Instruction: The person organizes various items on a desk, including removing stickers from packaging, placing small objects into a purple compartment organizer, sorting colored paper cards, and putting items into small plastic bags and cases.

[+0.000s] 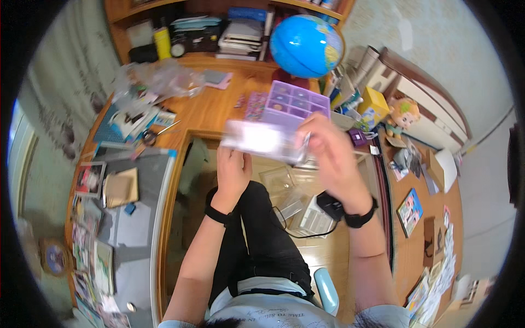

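A shiny clear plastic packet or box (260,139), blurred and glaring with reflected light, is held up above my lap. My right hand (328,151) grips its right end. At the lower left edge, my left hand (233,172) holds it, with the fingertips hidden behind the plastic. Just beyond it on the desk stands a lilac divided box (299,96), with small items in some compartments. A sheet or packet of small pink and multicoloured pieces (257,105) lies against that box's left side.
A globe (305,46) stands behind the lilac box. Crumpled plastic bags (164,82) and scissors (151,136) lie on the left of the desk. A side table (389,229) borders my right. Clear plastic containers (283,182) and a white drawer unit (313,219) are below.
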`<state>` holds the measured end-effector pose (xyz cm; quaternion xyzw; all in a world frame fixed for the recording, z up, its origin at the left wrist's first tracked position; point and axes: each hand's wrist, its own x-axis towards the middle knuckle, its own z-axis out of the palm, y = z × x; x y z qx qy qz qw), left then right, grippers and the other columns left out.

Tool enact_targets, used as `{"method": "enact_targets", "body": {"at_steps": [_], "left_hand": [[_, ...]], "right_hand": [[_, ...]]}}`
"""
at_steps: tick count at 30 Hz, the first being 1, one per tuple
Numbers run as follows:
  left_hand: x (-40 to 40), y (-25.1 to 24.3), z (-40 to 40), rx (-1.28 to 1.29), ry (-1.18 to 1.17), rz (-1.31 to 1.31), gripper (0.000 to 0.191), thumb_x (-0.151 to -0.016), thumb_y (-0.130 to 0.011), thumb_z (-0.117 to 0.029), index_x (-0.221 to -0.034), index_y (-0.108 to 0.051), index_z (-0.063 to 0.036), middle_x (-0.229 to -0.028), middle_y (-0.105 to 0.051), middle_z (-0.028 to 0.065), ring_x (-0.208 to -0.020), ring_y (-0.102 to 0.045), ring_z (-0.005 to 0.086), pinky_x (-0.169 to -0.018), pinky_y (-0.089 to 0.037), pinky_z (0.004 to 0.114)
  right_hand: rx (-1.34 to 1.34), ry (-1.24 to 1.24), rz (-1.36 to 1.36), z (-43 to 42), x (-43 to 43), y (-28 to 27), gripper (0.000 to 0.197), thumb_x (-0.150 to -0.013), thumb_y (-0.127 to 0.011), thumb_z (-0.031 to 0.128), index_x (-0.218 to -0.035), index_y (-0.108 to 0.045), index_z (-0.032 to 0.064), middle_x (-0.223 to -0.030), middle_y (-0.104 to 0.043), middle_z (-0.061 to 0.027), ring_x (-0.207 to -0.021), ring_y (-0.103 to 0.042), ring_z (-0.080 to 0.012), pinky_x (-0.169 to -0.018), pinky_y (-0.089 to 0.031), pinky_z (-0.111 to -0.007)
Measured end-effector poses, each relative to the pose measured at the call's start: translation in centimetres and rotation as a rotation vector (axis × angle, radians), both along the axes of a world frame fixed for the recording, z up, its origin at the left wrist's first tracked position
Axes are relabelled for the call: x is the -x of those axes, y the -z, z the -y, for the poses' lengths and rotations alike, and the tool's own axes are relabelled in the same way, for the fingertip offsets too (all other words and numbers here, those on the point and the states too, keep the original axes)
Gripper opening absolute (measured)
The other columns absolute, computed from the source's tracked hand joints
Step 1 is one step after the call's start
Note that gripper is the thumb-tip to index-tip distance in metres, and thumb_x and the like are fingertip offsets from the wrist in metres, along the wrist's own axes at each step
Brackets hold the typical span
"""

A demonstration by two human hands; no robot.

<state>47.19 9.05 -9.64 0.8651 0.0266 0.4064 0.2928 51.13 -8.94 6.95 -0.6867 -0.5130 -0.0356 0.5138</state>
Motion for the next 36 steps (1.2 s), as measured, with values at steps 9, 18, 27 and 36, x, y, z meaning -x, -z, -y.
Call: {"method": "enact_targets", "body": {"at_steps": [9,18,27,36], "left_hand": [[-9.5,-4.1,2.8,-0.087,0.151,0.054,0.039,-0.068,-0.071,-0.007,-0.105,-0.06,-0.0103,-0.108,-0.055,0.0067,-0.102,-0.049,0.0292,-0.091,-0.038,0.041],[-10.9,-2.0,2.2,-0.008,0.129,0.005,0.052,-0.064,-0.075,-0.006,-0.11,-0.051,-0.0048,-0.105,-0.057,0.0101,-0.1,-0.051,0.0318,-0.089,-0.039,0.042],[-11.4,-2.2,2.8,-0.022,0.107,-0.003,0.048,-0.065,-0.076,-0.005,-0.108,-0.053,-0.0042,-0.106,-0.058,0.0104,-0.101,-0.051,0.032,-0.088,-0.04,0.04],[-11.0,-1.5,2.5,0.006,0.127,-0.002,0.053,-0.065,-0.074,-0.01,-0.113,-0.051,-0.006,-0.108,-0.055,0.0137,-0.105,-0.05,0.0325,-0.093,-0.039,0.043]], "right_hand": [[0.132,0.342,-0.11,2.7,-17.2,1.0,0.031,-0.098,-0.043,0.024,-0.083,-0.06,0.0015,-0.061,-0.041,0.0046,-0.059,-0.039,-0.005,-0.054,-0.032,-0.021],[0.406,0.202,-0.545,-1.6,-21.3,1.4,0.032,-0.096,-0.048,0.027,-0.082,-0.061,0.0021,-0.06,-0.041,0.0063,-0.052,-0.036,-0.0055,-0.051,-0.034,-0.022],[0.507,0.072,-0.581,-2.4,-23.4,1.3,0.033,-0.095,-0.049,0.03,-0.077,-0.06,0.0048,-0.059,-0.045,0.0068,-0.053,-0.038,-0.0046,-0.051,-0.036,-0.022],[0.435,0.324,0.102,-1.4,-20.0,3.3,0.027,-0.092,-0.05,0.021,-0.082,-0.062,-0.0007,-0.065,-0.058,-0.015,-0.061,-0.057,-0.0221,-0.059,-0.043,-0.034]]}}
